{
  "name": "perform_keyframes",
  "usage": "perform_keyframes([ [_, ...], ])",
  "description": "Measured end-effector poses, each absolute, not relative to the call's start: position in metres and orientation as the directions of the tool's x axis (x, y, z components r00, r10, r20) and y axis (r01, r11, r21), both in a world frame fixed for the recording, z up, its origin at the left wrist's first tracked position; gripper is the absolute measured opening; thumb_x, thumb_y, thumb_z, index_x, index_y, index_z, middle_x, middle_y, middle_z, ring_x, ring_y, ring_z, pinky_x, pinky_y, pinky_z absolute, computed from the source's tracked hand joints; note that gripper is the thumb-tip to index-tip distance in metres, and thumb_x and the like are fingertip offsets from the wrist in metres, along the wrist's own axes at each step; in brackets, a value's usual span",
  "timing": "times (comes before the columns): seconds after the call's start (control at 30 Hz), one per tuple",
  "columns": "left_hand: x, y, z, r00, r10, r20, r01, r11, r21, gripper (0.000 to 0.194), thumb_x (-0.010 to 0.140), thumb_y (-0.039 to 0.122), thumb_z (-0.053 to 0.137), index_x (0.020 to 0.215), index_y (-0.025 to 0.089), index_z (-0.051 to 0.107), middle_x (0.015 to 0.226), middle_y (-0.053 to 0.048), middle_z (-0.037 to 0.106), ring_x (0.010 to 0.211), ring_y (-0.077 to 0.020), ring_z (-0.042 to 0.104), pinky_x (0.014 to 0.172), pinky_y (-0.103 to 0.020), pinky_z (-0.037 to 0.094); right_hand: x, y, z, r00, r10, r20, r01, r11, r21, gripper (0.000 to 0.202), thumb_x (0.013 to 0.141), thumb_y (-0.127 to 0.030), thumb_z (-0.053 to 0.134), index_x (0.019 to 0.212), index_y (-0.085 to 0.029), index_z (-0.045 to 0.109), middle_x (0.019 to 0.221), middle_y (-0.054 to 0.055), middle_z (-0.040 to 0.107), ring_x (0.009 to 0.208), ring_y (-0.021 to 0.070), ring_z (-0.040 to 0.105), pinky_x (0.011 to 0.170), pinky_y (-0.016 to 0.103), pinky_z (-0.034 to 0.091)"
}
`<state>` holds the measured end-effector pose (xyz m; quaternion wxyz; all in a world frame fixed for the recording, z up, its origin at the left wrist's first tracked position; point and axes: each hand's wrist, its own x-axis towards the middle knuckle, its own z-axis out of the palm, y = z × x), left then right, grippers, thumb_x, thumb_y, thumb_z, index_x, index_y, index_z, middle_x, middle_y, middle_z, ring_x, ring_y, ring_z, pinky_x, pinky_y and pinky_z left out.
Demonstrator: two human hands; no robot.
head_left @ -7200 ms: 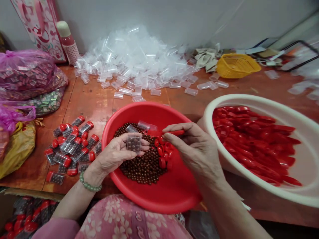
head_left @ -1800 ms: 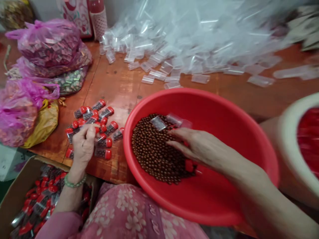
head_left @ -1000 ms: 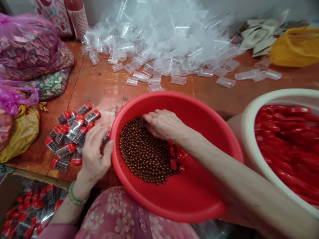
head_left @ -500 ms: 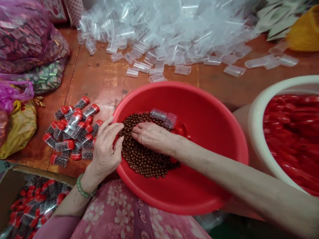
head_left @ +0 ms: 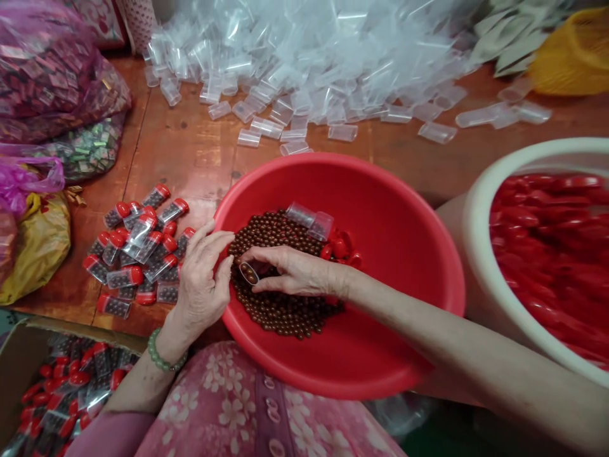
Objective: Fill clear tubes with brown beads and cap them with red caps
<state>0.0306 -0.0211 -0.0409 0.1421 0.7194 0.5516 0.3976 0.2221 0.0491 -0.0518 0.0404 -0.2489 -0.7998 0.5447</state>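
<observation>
Clear plastic, oval-mouthed and open, a tube [head_left: 254,275] sits in your right hand [head_left: 270,269], its mouth facing left with a few brown beads visible inside. Around it, loose, glossy brown beads [head_left: 285,317] are heaped in your wide red basin [head_left: 390,241]; two more clear tubes [head_left: 309,219] lie along the pile's far edge.

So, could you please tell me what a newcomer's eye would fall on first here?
Most likely the red basin in the middle, with brown beads where the right hand holds a clear tube. Behind it spreads a heap of clear tubes; at the right, a white tub holds glossy red pieces.
</observation>
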Motion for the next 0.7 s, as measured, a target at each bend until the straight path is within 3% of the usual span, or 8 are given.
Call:
perform_keyframes([
  [0.17,0.030,-0.025,-0.035,0.148,0.899,0.411,0.716,-0.385,0.583,0.031,0.093,0.018,0.048,0.122,0.015,0.054,0.120,-0.013,0.064,0.131,-0.0274,0.047,0.108,-0.053,0.041,0.226,0.049,-0.036,-0.840,0.512,-0.179,0.296,0.154,-0.943,0.032,0.084,-0.027,0.064,0.113,-0.016,0.055,0.106,0.005,0.064,0.098,0.0170,0.059,0.092,0.033,0.045],
  [0.3,0.037,-0.027,-0.019,0.322,0.890,0.322,0.699,-0.453,0.553,0.048,0.094,0.032,0.049,0.137,0.011,0.041,0.137,-0.021,0.052,0.140,-0.0323,0.036,0.111,-0.057,0.036,0.232,0.051,-0.019,-0.826,0.553,-0.111,0.214,0.126,-0.969,0.034,0.085,-0.029,0.062,0.116,-0.016,0.056,0.112,0.006,0.065,0.106,0.0182,0.059,0.099,0.036,0.043],
  [0.4,0.044,-0.021,-0.009,0.337,0.923,0.188,0.632,-0.369,0.681,0.052,0.093,0.032,0.049,0.140,0.012,0.039,0.142,-0.021,0.048,0.137,-0.0310,0.040,0.111,-0.053,0.037,0.236,0.049,-0.006,-0.818,0.573,-0.045,0.178,0.179,-0.968,0.036,0.087,-0.029,0.059,0.121,-0.017,0.057,0.118,0.007,0.065,0.113,0.0190,0.057,0.104,0.038,0.041],
  [0.53,0.050,-0.013,-0.003,0.288,0.957,-0.039,0.337,-0.064,0.939,0.045,0.092,0.033,0.053,0.133,0.018,0.049,0.128,-0.012,0.063,0.113,-0.0237,0.062,0.099,-0.040,0.050,0.238,0.041,0.004,-0.798,0.602,0.016,0.147,0.220,-0.964,0.028,0.092,-0.027,0.053,0.117,-0.018,0.062,0.113,0.006,0.069,0.108,0.0179,0.061,0.097,0.033,0.046],
  [0.6,0.053,-0.012,-0.003,0.270,0.957,-0.106,0.170,0.061,0.984,0.041,0.089,0.034,0.058,0.127,0.020,0.056,0.117,-0.008,0.069,0.102,-0.0203,0.067,0.092,-0.034,0.053,0.240,0.038,0.006,-0.773,0.633,0.047,0.150,0.253,-0.956,0.024,0.092,-0.026,0.053,0.110,-0.017,0.065,0.105,0.005,0.071,0.099,0.0165,0.064,0.090,0.030,0.049],
  [0.7,0.056,-0.014,-0.001,0.234,0.967,-0.098,0.077,0.082,0.994,0.033,0.085,0.030,0.064,0.117,0.021,0.065,0.112,-0.005,0.072,0.101,-0.0188,0.067,0.094,-0.032,0.051,0.245,0.037,0.006,-0.718,0.688,0.103,0.179,0.326,-0.928,0.016,0.090,-0.026,0.057,0.093,-0.015,0.067,0.086,0.004,0.071,0.079,0.0134,0.065,0.075,0.024,0.050],
])
